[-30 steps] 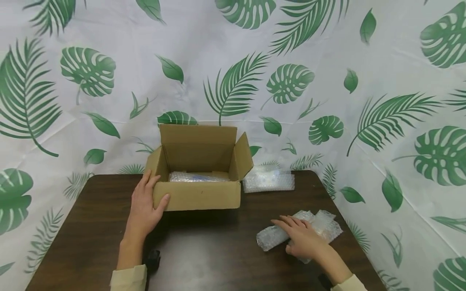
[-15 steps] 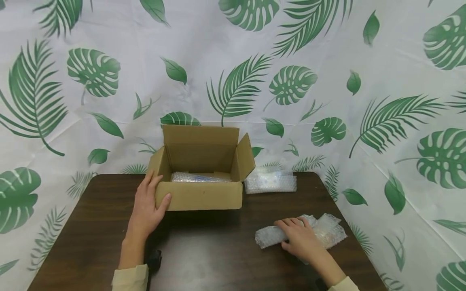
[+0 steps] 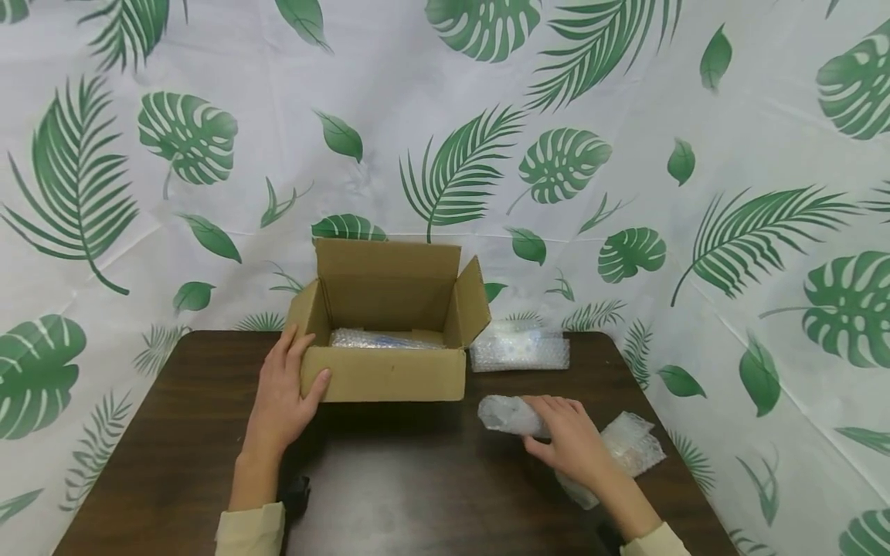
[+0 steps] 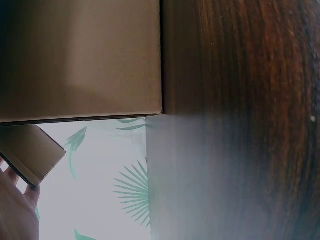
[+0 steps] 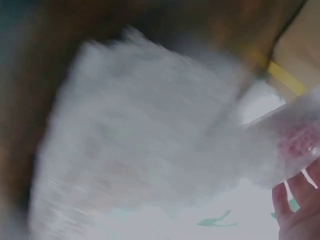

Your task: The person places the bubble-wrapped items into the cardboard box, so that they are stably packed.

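My left hand (image 3: pixel 276 405) holds the front left corner of an open cardboard box (image 3: pixel 385 375), thumb on the front wall and fingers over the left flap (image 4: pixel 36 152). Inside the box lies a flat bubble-wrapped packet (image 3: pixel 378 340) with a bit of blue showing. My right hand (image 3: pixel 575 446) grips a bubble-wrapped roll (image 3: pixel 510 415), which points left toward the box. Something pink shows through the wrap near the fingers in the right wrist view; its kind is hidden by the wrap.
Another bubble-wrapped bundle (image 3: pixel 631 446) lies on the dark wooden table (image 3: pixel 389 494) beyond my right wrist. Behind, right of the box, is a flat bubble-wrapped packet (image 3: pixel 520 351). A leaf-printed white curtain (image 3: pixel 445 116) closes off the back and right.
My right hand has closed round the bubble-wrapped roll and brought it up and left, away from the other bundle. My left hand has kept its hold on the box.
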Demonstrator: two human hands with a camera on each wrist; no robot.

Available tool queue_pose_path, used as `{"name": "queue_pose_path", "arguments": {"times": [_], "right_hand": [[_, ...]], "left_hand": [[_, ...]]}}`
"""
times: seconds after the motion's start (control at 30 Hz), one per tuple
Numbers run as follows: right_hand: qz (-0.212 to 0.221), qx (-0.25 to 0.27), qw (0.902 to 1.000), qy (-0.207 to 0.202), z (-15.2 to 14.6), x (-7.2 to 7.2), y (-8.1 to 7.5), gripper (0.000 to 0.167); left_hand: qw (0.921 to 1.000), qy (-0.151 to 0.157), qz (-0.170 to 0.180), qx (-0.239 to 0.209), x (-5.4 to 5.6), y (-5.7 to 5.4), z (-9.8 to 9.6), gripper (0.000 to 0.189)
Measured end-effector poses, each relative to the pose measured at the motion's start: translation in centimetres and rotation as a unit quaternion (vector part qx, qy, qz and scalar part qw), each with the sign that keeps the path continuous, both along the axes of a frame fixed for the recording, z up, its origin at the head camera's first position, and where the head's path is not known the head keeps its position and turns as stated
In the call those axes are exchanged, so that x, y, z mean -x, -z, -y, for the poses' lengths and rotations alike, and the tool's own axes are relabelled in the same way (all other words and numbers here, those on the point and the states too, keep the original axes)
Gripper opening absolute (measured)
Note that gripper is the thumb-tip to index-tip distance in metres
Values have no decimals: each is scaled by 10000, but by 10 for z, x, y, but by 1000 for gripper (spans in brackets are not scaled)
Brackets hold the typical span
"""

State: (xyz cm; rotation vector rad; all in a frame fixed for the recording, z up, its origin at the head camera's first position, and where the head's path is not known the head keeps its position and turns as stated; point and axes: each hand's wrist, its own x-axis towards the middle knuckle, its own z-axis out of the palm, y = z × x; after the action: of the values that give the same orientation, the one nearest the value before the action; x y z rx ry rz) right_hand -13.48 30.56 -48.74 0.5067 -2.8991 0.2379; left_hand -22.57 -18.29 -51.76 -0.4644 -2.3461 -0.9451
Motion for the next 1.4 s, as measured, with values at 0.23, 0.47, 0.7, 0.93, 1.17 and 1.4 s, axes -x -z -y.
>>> {"name": "queue_pose_path", "arguments": {"times": [0.23, 0.47, 0.7, 0.93, 1.17, 1.4], "right_hand": [[241, 1189, 9919, 377, 6, 9, -32, 45], [411, 2489, 9670, 349, 9, 23, -80, 45], [-213, 2508, 9676, 198, 12, 39, -140, 59], [-584, 2268, 9722, 12, 29, 55, -180, 54], [-961, 1732, 9762, -884, 57, 78, -201, 51], [-1103, 1525, 9720, -1408, 92, 99, -218, 51]], "left_hand": [[10000, -60, 65, 11, -2, 1, 1, 67], [10000, -50, -84, -13, 0, 0, 0, 66], [9999, -56, -72, -48, 1, 1, 0, 67], [9999, -75, 69, -7, 1, 0, 1, 76], [9990, -138, 413, 34, 2, -4, 3, 89], [9972, -147, 724, -73, 2, -6, 3, 89]]}}
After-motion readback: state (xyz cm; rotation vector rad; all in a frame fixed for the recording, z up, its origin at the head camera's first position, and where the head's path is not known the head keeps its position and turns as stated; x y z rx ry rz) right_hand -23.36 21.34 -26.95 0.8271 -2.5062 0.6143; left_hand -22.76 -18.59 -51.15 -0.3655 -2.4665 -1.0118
